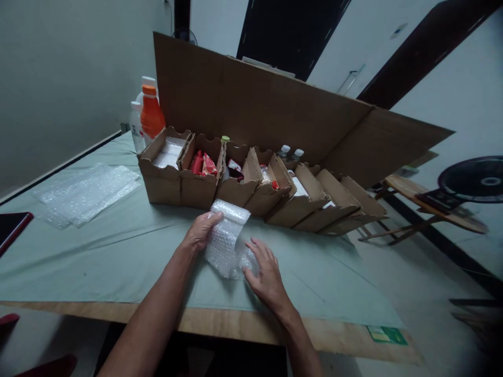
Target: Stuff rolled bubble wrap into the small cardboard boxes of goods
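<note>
A sheet of clear bubble wrap is held over the table in front of me, its upper end folded or rolled over. My left hand grips its left edge, thumb on top. My right hand is beside its lower right corner with fingers curved and apart; whether the fingertips touch the plastic I cannot tell. Just behind the wrap stands a row of open cardboard bins. More bubble wrap sheets lie flat on the table to the left.
The bins hold red packets, white items and folded wrap. Bottles, one an orange bottle, stand behind at the left. A tall cardboard panel backs the row. A dark red-edged object lies at the left edge; a fan stands right.
</note>
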{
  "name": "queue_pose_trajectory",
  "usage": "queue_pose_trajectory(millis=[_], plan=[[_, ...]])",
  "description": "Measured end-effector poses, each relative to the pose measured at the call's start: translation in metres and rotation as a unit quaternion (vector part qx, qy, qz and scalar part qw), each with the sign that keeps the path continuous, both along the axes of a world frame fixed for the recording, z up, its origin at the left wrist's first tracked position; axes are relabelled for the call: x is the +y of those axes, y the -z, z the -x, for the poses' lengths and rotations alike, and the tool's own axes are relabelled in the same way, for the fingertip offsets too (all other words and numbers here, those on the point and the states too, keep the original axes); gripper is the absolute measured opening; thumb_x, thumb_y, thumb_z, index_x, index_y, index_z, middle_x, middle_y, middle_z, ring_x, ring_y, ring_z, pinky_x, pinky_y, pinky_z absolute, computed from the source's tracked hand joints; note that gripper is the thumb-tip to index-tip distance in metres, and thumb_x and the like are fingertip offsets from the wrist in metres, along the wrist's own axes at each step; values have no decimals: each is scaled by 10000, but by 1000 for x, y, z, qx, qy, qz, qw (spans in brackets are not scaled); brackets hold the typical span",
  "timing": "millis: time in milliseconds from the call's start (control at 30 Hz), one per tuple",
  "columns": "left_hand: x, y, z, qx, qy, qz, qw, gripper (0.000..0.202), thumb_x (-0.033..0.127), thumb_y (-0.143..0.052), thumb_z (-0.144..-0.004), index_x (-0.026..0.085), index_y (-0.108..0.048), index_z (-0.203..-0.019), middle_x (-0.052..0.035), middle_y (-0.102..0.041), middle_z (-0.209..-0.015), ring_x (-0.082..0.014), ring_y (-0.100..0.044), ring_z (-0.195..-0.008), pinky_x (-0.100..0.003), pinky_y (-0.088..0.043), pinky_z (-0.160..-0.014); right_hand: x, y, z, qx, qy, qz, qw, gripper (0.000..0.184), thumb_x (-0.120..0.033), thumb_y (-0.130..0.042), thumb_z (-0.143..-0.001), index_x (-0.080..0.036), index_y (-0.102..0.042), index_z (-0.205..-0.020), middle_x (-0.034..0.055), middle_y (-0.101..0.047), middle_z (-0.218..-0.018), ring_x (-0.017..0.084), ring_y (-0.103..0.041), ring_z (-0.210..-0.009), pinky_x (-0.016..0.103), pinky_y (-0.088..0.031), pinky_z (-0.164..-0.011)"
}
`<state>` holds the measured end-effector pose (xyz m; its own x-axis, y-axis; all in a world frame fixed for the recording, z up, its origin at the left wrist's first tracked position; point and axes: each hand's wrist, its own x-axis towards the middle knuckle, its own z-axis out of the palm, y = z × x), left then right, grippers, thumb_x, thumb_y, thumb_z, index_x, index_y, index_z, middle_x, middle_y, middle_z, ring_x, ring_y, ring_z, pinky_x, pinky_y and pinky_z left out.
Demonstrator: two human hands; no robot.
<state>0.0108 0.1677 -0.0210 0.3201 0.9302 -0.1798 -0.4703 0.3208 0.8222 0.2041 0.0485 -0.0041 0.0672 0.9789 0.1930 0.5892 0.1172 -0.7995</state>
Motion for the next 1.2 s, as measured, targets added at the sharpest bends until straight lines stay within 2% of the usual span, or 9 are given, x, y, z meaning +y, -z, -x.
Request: queue_pose_trajectory(millis=[133, 200, 300, 500, 567, 733, 933, 1067, 1200], plan=[[-11, -7, -3, 10, 84, -7, 996, 649, 627, -883, -503, 113, -654, -826, -43, -652, -685, -133, -562, -563, -257, -428, -588, -1, 10, -4, -18, 51, -22, 998, 372, -209, -642, -688, -226, -757, -1042, 94, -689, -1292, 300, -559, -1264, 464, -364, -1104], [-18, -7, -9, 33, 131, -18, 991, 655, 629, -881, -495, 106, -662, -823, -51, -651, -687, -135, -558, -558, -259, -418, -578, 4, 17, -13, 30, 127, -30, 991, 246, -333, -616, -782, -193, -749, -933, 98, -756, -1042, 277, -654, -1035, 425, -470, -961], [-27, -3, -22, 88, 192, -46, 976, 613, 610, -865, -513, 107, -669, -802, -37, -632, -678, -130, -536, -554, -255, -388, -566, 7, 29, -36, 75, 203, -28, 976, 399, -511, -538, -849, -154, -711, -892, 85, -736, -838, 237, -662, -782, 360, -523, -723], [-39, 8, -45, 230, 222, -114, 941, 344, 439, -798, -619, 155, -606, -657, 50, -460, -551, -98, -376, -516, -247, -243, -519, -27, 15, -78, 85, 353, -70, 929, 533, -517, -651, -750, -138, -649, -1124, 131, -703, -1030, 255, -654, -936, 367, -518, -780], [-42, 11, -49, 264, 212, -135, 931, 303, 433, -743, -671, 165, -602, -668, 47, -454, -570, -108, -368, -544, -254, -227, -528, -42, -1, -67, 57, 336, -100, 935, 462, -457, -629, -820, -171, -643, -1183, 130, -688, -1113, 253, -642, -1009, 391, -506, -868], [-44, 12, -52, 319, 209, -182, 906, 334, 486, -647, -730, 182, -551, -632, 50, -417, -581, -116, -343, -581, -250, -211, -538, -38, -8, -15, -139, 53, -103, 983, 350, -337, -609, -870, -244, -685, -1199, 116, -628, -1358, 286, -572, -1254, 460, -449, -1060], [-41, 17, -52, 343, 229, -201, 888, 341, 493, -575, -757, 168, -597, -655, 45, -430, -568, -115, -372, -543, -235, -259, -518, -8, 32, -51, -241, 156, -39, 957, 380, -258, -457, -903, -178, -677, -1203, 127, -732, -1167, 248, -674, -1056, 391, -495, -926], [-41, 22, -55, 379, 207, -213, 876, 283, 421, -595, -758, 150, -678, -756, 25, -520, -612, -130, -449, -576, -232, -301, -545, -8, 24, -87, -249, 210, -40, 945, 361, -289, -441, -910, -155, -691, -1134, 157, -724, -1136, 274, -660, -1024, 420, -455, -909], [-44, 22, -57, 432, 195, -235, 849, 262, 363, -582, -796, 150, -726, -847, -2, -609, -663, -162, -537, -644, -239, -354, -584, -15, 13, -76, -272, 163, -78, 945, 379, -410, -516, -925, -192, -671, -1193, 154, -642, -1321, 293, -584, -1207, 430, -420, -982]])
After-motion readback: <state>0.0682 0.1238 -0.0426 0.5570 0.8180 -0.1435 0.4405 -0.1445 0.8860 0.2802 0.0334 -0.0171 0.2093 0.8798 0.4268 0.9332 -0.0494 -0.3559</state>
